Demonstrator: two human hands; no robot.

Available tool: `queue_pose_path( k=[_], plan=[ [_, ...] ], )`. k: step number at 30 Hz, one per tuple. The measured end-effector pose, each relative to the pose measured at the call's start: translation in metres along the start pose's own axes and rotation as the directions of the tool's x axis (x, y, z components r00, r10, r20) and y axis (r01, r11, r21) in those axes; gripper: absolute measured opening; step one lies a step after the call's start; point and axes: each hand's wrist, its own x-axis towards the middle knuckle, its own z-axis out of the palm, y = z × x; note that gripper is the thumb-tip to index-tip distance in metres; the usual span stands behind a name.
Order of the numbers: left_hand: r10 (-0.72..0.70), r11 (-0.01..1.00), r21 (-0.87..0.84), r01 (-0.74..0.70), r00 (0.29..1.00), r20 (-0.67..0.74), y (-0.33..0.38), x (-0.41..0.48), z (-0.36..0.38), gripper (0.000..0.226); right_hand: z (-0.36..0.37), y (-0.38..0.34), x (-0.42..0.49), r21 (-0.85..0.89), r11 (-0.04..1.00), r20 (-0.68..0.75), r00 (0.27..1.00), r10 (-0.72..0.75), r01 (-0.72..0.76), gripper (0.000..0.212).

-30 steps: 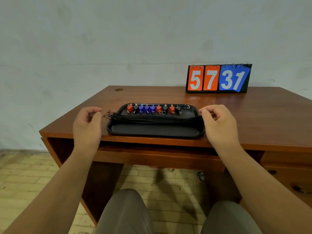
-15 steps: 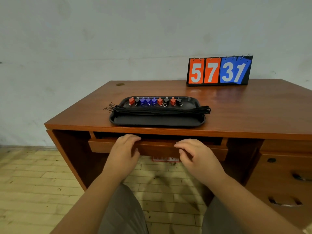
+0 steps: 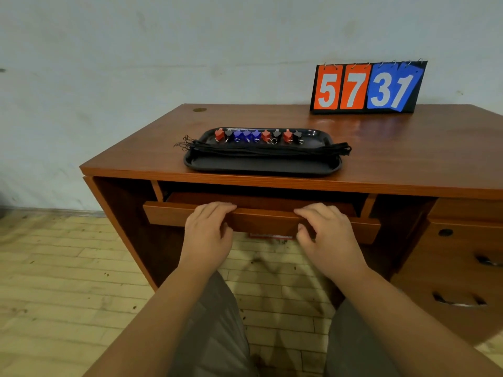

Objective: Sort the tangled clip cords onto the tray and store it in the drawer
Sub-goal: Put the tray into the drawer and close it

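Left grip (image 3: 208, 232) and right grip (image 3: 328, 235) curl their fingers over the top edge of the centre drawer (image 3: 168, 214), thumbs against its front, holding it. A second ago both sat at the ends of the tray up on the surface; they have since dropped to the drawer, which has slid out a little and shows a strip of its inside. Sorting looks finished and storing has begun, though the drawer likely needs to come out much further.

One black tray (image 3: 261, 165) lies untouched near the front edge of the surface (image 3: 408, 159). It carries nine clips (image 3: 256, 135) in a row: three red, three blue, three black. Black cords (image 3: 272, 150) lie bundled across it, overhanging both ends; their number cannot be told. One flip scoreboard (image 3: 367, 88) stands behind.
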Motion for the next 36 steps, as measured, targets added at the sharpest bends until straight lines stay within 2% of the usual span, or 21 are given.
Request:
queue_pose_path(
  k=[6, 11, 13, 18, 25, 28, 32, 36],
  plan=[
    [0.016, 1.0, -0.004, -0.016, 0.999, -0.028, 0.0, -0.025, -0.018, 0.046, -0.009, -0.014, -0.023, 0.054, 0.998, -0.072, 0.997, 0.019, -0.015, 0.025],
    [0.009, 1.0, 0.007, -0.009, 1.0, -0.005, 0.006, -0.043, -0.042, 0.042, -0.022, -0.035, -0.039, 0.046, 0.998, -0.062, 0.997, 0.044, -0.041, 0.022],
    [-0.018, 1.0, -0.01, 0.018, 1.0, 0.012, 0.01, -0.048, -0.05, 0.041, -0.026, -0.041, -0.043, 0.063, 0.995, -0.049, 0.996, 0.075, -0.072, 0.025],
    [-0.109, 0.991, -0.069, 0.114, 0.992, 0.071, 0.016, -0.057, -0.07, 0.051, -0.041, -0.053, -0.048, 0.031, 0.989, -0.004, 0.99, 0.143, -0.143, 0.052],
    [-0.245, 0.947, -0.167, 0.276, 0.952, 0.185, 0.023, -0.056, -0.093, 0.052, -0.065, -0.074, -0.046, 0.104, 0.968, 0.129, 0.969, 0.213, -0.227, 0.059],
    [-0.287, 0.924, -0.209, 0.321, 0.942, 0.177, 0.028, -0.041, -0.104, 0.051, -0.07, -0.071, -0.036, 0.197, 0.96, 0.03, 0.98, 0.195, -0.197, 0.047],
    [-0.337, 0.887, -0.304, 0.348, 0.937, 0.091, 0.028, 0.0, -0.121, 0.043, -0.08, -0.054, 0.0, 0.4, 0.86, -0.05, 0.929, 0.366, -0.317, 0.027],
    [-0.459, 0.844, -0.319, 0.432, 0.888, -0.013, 0.023, 0.051, -0.132, 0.032, -0.105, -0.05, 0.036, 0.381, 0.819, -0.063, 0.871, 0.487, -0.43, 0.02]
  ],
)
